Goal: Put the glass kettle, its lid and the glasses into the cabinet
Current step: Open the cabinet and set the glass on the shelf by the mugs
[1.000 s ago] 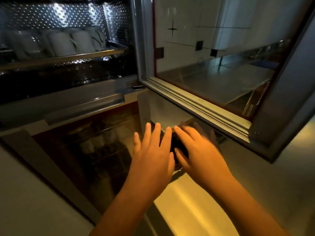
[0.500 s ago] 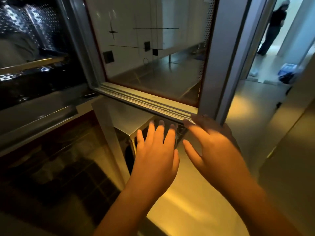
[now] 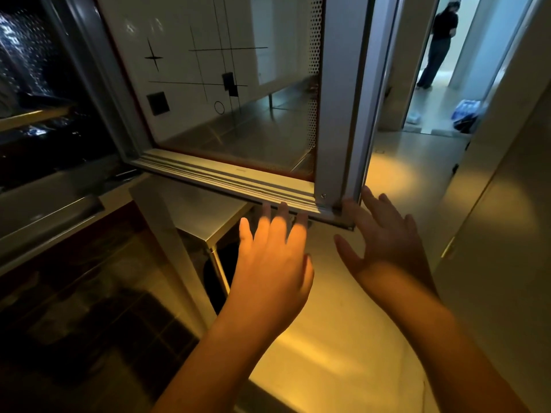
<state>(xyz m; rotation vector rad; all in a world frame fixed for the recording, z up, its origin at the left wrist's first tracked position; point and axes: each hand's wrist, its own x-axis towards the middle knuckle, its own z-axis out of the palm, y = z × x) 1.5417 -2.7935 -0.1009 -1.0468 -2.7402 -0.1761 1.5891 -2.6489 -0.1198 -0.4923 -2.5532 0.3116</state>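
The cabinet's glass door with a metal frame stands swung open toward me. Its lower right corner hangs just above my hands. My left hand is stretched out flat, fingertips under the door's bottom rail. Spread and empty, my right hand sits by the door's lower right corner. The dark cabinet interior with a shelf shows at the far left. No glass kettle, lid or glasses are visible.
A lower glass-fronted compartment lies at the bottom left. A steel table stands under the door. A person stands in the lit doorway at the far right. A tall steel panel flanks the right side.
The view has swung right, away from the cabinet shelves with cups. Both hands have drawn back from below the door and spread apart, the right one moving to the door's corner.
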